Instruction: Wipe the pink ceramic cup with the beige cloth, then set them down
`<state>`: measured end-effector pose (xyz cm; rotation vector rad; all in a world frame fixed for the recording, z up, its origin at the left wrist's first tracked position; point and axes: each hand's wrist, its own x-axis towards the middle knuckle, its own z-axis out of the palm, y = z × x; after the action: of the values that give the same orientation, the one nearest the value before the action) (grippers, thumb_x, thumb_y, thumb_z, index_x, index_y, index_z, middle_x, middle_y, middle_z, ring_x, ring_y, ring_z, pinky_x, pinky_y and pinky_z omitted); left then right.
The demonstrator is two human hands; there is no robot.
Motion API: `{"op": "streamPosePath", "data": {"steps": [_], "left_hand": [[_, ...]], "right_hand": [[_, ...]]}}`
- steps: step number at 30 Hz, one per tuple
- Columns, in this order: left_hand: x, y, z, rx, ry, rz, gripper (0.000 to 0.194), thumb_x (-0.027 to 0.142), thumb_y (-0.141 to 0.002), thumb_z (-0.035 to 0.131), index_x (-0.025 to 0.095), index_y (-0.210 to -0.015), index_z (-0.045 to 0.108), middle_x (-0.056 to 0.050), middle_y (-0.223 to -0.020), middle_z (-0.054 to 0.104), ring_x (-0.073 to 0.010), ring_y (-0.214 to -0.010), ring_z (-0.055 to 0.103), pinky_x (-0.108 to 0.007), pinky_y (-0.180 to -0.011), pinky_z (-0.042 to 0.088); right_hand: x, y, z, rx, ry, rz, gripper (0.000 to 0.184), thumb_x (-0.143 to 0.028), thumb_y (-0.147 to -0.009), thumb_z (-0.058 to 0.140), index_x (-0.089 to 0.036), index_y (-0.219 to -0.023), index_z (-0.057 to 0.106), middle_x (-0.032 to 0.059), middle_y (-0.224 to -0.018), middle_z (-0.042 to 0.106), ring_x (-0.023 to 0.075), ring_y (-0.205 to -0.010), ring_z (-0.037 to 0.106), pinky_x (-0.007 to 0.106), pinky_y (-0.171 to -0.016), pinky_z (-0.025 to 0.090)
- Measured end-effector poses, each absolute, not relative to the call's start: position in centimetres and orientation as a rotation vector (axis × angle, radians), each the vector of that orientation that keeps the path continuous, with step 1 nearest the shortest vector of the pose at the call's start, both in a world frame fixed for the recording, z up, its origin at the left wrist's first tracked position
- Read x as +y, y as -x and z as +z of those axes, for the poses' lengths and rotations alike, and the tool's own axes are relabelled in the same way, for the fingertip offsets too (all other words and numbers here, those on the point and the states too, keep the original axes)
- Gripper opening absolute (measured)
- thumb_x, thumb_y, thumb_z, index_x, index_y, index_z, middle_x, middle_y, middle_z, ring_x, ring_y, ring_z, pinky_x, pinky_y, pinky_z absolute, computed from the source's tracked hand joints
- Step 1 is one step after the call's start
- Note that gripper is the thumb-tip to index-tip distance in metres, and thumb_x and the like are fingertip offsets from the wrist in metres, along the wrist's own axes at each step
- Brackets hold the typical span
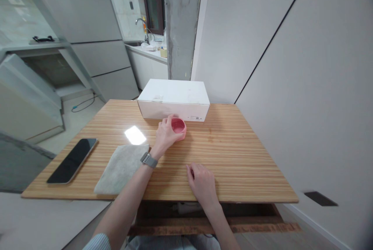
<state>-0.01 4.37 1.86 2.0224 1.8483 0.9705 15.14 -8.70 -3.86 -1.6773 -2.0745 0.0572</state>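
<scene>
In the head view, the handling of the pink cup (181,134) seems to be partway along; the grasp is made, while letting go is not yet done; the cup is at the middle of the far half of the wooden table (247,160), just in front of the white box (175,98); its open mouth shows to the camera, and whether its base rests on the wood or is slightly raised I cannot tell. The box looks closed; the folded grey cloth (121,170) lies flat at the near left, partly behind the left forearm, and the phone (72,161) lies face up farther left, with its screen dark; neither is in a hand.

The left hand (165,135), with a watch (149,160) at its wrist, is part-closed around the cup; the thumb lies along the near side and the fingers reach around the left and far side, so it is grasping the cup from its left. The right hand (202,182) rests near the table's front edge, well apart from the cup; its fingers are loosely curled in, nearly a fist, and nothing shows in it, though its palm is hidden.
</scene>
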Motion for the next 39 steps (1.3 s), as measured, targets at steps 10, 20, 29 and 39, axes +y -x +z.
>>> {"op": "streamPosePath", "data": {"steps": [10,20,29,39], "left_hand": [[-3.8,4.8,1.6,1.938,-2.335,0.941,0.067,0.053,-0.082,0.056,0.02,-0.137,0.037,-0.016,-0.145,0.039,-0.0318,-0.137,0.032,-0.051,-0.11,0.03],[-14.9,16.3,-3.9,1.667,-2.622,0.402,0.079,0.044,-0.08,0.058,0.031,-0.148,0.021,-0.005,-0.147,0.039,-0.0287,-0.135,0.037,-0.049,-0.111,0.032],[-12.9,10.2,-1.1,1.81,-1.321,1.102,0.049,0.055,-0.085,0.048,0.018,-0.111,0.068,-0.007,-0.107,0.071,-0.0295,-0.111,0.06,-0.044,-0.097,0.048],[-12.4,-2.8,-1.2,1.261,-1.881,1.056,0.045,0.033,-0.095,0.037,0.023,-0.138,0.045,-0.008,-0.138,0.052,-0.0236,-0.132,0.043,-0.047,-0.113,0.031]], "right_hand": [[-8.8,-15.2,-3.8,-2.079,1.687,0.081,0.028,-0.022,-0.094,0.042,-0.021,-0.068,0.052,-0.0001,-0.066,0.061,0.014,-0.065,0.056,0.027,-0.061,0.028],[-8.6,-15.2,-4.1,-2.055,1.693,0.099,0.028,-0.024,-0.095,0.041,-0.021,-0.069,0.053,0.0004,-0.068,0.061,0.0145,-0.066,0.057,0.026,-0.061,0.028],[-9.5,-14.0,-2.6,-1.427,1.408,1.149,0.039,-0.052,-0.089,0.047,-0.018,-0.072,0.059,0.0042,-0.068,0.064,0.0163,-0.065,0.06,0.028,-0.061,0.042],[-8.7,-14.7,-1.2,-0.281,0.804,2.012,0.057,-0.066,-0.082,0.046,-0.017,-0.107,0.062,0.0118,-0.11,0.069,0.0242,-0.101,0.066,0.04,-0.087,0.052]]}}
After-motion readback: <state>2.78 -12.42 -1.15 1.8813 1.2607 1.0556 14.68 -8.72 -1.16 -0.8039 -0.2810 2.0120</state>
